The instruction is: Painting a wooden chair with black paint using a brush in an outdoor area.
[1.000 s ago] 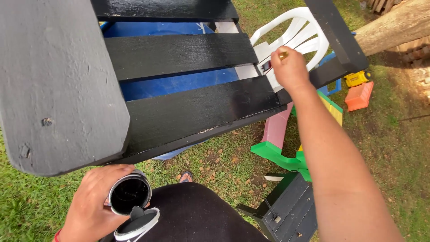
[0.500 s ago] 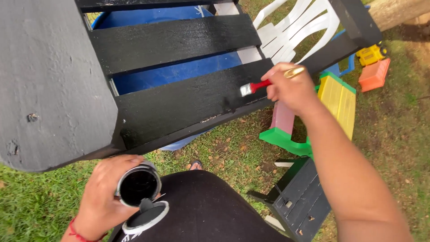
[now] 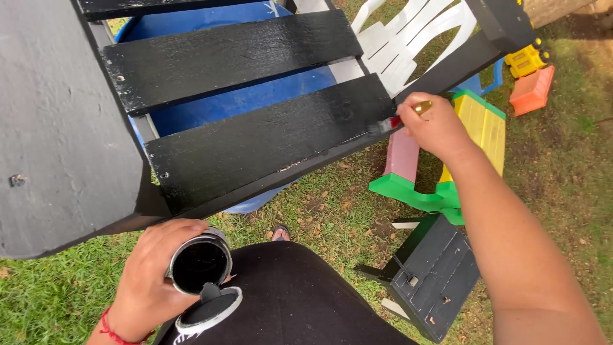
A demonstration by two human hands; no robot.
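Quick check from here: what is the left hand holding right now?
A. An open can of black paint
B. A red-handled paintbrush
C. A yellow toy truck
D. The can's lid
A: the left hand grips an open can of black paint above the lap, while the right hand holds the paintbrush against the black slat.

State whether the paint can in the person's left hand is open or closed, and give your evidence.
Open. The paint can in the left hand shows its dark inside through the round mouth, and its lid rests just below it.
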